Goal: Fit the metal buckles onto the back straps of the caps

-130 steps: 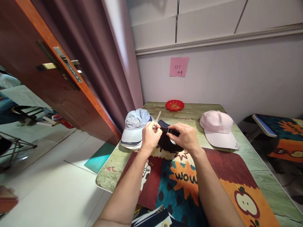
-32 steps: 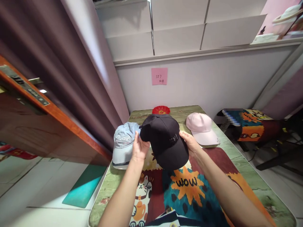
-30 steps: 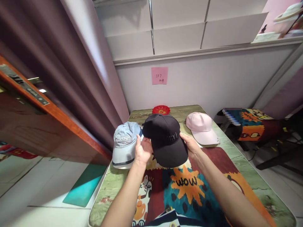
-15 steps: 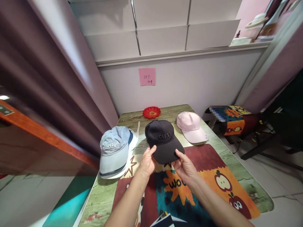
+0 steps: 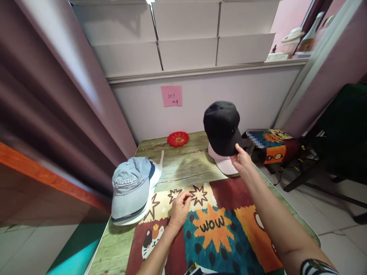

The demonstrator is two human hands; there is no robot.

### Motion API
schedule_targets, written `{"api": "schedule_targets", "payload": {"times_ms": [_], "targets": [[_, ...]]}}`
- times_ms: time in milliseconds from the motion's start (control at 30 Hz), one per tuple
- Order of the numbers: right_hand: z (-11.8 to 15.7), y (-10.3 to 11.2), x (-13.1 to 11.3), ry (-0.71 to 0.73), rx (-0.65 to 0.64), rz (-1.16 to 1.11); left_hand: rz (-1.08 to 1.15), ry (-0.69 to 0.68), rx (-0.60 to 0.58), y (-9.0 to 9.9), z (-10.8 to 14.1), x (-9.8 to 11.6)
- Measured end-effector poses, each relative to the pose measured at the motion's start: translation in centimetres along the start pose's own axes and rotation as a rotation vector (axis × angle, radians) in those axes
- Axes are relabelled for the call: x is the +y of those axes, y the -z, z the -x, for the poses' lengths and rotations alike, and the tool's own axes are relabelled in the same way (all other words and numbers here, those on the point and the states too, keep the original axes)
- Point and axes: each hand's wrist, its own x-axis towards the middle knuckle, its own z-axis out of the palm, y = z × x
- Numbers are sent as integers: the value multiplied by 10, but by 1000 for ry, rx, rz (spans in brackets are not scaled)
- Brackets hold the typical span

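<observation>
The black cap (image 5: 221,124), seemingly yet to be placed, is grasped by the right hand (image 5: 242,160), partly hiding the pink cap (image 5: 227,166). The blue cap (image 5: 132,179) is already stacked; whether the left hand (image 5: 180,211) is clenched cannot be told.

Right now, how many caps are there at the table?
At least 4: the black cap held by its brim in the right hand, the pink cap partly hidden behind it, the blue cap at left, and a white cap under that. The stack may hide more.
</observation>
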Motion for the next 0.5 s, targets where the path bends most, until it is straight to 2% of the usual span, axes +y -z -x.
{"api": "schedule_targets", "payload": {"times_ms": [133,233,333,500], "targets": [[-13,60,27,-49,219,86,-26,-31,-7,-1,-1,2],[-20,85,38,-45,301,113,-39,-51,-11,-1,-1,4],[-29,87,37,-56,286,102,-42,-58,-6,-1,-1,4],[-46,63,17,-33,218,62,-51,-65,-1,-1,-1,6]]}}
